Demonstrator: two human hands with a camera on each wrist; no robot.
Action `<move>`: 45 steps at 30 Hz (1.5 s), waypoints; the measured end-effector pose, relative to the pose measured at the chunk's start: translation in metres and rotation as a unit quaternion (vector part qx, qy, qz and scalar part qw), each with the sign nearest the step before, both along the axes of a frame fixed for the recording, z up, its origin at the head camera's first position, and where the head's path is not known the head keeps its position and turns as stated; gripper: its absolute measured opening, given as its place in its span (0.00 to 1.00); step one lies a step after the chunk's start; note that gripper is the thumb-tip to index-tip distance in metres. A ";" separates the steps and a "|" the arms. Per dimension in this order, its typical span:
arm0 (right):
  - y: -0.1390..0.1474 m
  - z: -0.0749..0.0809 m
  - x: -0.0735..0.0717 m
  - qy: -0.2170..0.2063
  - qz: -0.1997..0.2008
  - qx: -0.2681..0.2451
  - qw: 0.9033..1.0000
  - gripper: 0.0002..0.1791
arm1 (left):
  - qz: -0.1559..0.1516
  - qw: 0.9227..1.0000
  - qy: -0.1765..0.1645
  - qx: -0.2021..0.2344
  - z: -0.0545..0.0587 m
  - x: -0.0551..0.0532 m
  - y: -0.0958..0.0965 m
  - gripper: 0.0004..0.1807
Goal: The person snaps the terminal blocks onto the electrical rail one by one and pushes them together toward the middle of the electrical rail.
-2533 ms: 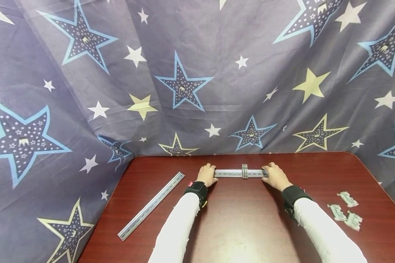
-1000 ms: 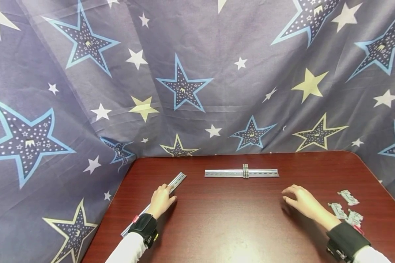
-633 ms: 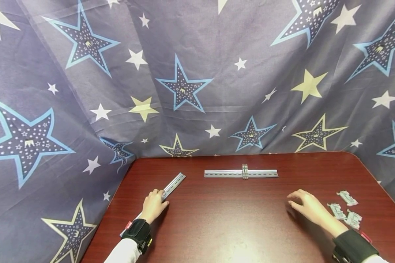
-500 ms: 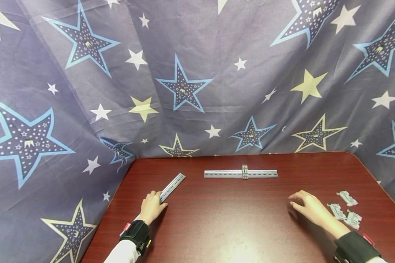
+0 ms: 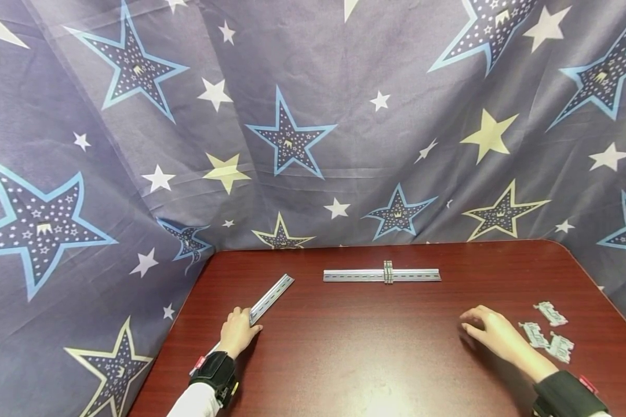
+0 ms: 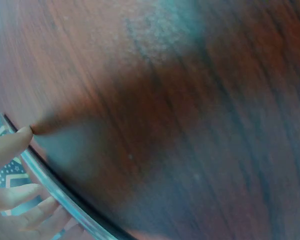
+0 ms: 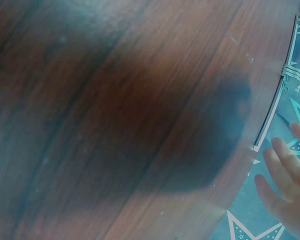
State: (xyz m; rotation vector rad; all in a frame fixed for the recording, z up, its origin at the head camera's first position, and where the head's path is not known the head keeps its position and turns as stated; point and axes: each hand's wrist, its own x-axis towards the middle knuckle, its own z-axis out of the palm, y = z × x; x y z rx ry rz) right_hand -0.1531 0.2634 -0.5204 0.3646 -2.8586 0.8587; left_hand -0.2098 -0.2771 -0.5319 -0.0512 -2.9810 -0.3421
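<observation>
Running beneath part-curled left hand (image 5: 237, 332): 1 rail (image 5: 272, 299), grip unclear; right hand (image 5: 492, 331) loose, empty.

Rails (image 5: 271, 299): shiny metal. Tabletop (image 5: 355, 341): glossy wood grain. Backdrop (image 5: 313, 63): matt cloth. Clips (image 5: 560, 348): plastic-looking.

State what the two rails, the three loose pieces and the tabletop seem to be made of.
Left rail and back rail: metal, perhaps steel or aluminium; silvery sheen, rows of slots.
Loose pieces: probably moulded plastic; pale grey-green, fairly matt, intricate outlines.
Tabletop: wood or wood-look laminate, can't tell which; red-brown grain, glossy glare.
</observation>
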 end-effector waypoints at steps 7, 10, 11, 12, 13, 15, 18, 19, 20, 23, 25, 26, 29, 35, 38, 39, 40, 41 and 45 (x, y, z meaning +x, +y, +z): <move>-0.001 0.000 0.002 0.010 0.009 -0.006 1.000 0.04 | -0.002 1.000 0.024 0.006 -0.004 -0.002 -0.003 0.23; -0.002 0.000 0.003 0.017 0.013 -0.010 1.000 0.05 | -0.006 0.999 0.031 0.005 -0.006 -0.003 -0.005 0.20; -0.002 0.000 0.003 0.017 0.014 -0.010 1.000 0.05 | -0.007 0.999 0.031 0.006 -0.006 -0.004 -0.005 0.19; -0.002 0.000 0.003 0.015 0.014 -0.010 1.000 0.05 | -0.008 0.999 0.031 0.006 -0.006 -0.005 -0.006 0.18; -0.002 0.000 0.003 0.014 0.016 -0.010 1.000 0.05 | -0.009 0.999 0.030 0.006 -0.006 -0.005 -0.006 0.17; -0.003 0.000 0.004 0.012 0.017 -0.010 1.000 0.05 | -0.011 1.000 0.027 0.008 -0.007 -0.006 -0.007 0.15; -0.003 0.000 0.005 0.006 0.017 -0.009 1.000 0.05 | -0.013 1.000 0.026 0.009 -0.007 -0.006 -0.008 0.14; -0.004 0.000 0.005 0.005 0.016 -0.009 1.000 0.05 | -0.014 0.999 0.029 0.008 -0.007 -0.006 -0.008 0.13; -0.004 0.000 0.005 0.003 0.015 -0.008 1.000 0.05 | -0.016 0.999 0.032 0.007 -0.007 -0.005 -0.007 0.13; -0.004 0.000 0.005 0.001 0.015 -0.008 1.000 0.05 | -0.019 0.999 0.041 -0.002 -0.008 -0.005 -0.006 0.13; -0.004 0.000 0.005 -0.003 0.016 -0.009 1.000 0.05 | -0.021 0.999 0.047 -0.006 -0.008 -0.005 -0.005 0.13; -0.004 0.000 0.006 -0.003 0.017 -0.010 1.000 0.05 | -0.021 0.999 0.048 -0.006 -0.008 -0.005 -0.005 0.13; -0.004 -0.001 0.006 -0.002 0.017 -0.010 1.000 0.05 | -0.021 0.998 0.052 -0.007 -0.008 -0.005 -0.004 0.13; -0.005 -0.001 0.006 0.010 0.020 -0.011 1.000 0.05 | -0.035 0.998 0.054 -0.001 -0.003 -0.006 0.000 0.14; -0.006 -0.001 0.007 0.008 0.020 -0.012 1.000 0.05 | -0.046 0.997 0.059 -0.001 0.002 -0.007 0.003 0.13; -0.006 -0.001 0.007 0.007 0.020 -0.012 1.000 0.05 | -0.051 0.997 0.064 -0.002 0.003 -0.008 0.005 0.13; -0.007 0.000 0.007 0.007 0.019 -0.012 1.000 0.05 | -0.057 0.996 0.070 -0.004 0.004 -0.009 0.006 0.13; -0.007 0.000 0.007 0.008 0.021 -0.013 1.000 0.05 | -0.061 0.995 0.074 -0.006 0.005 -0.010 0.007 0.13; -0.007 0.001 0.007 0.005 0.021 -0.013 1.000 0.06 | -0.080 0.993 0.091 -0.007 0.010 -0.014 0.015 0.13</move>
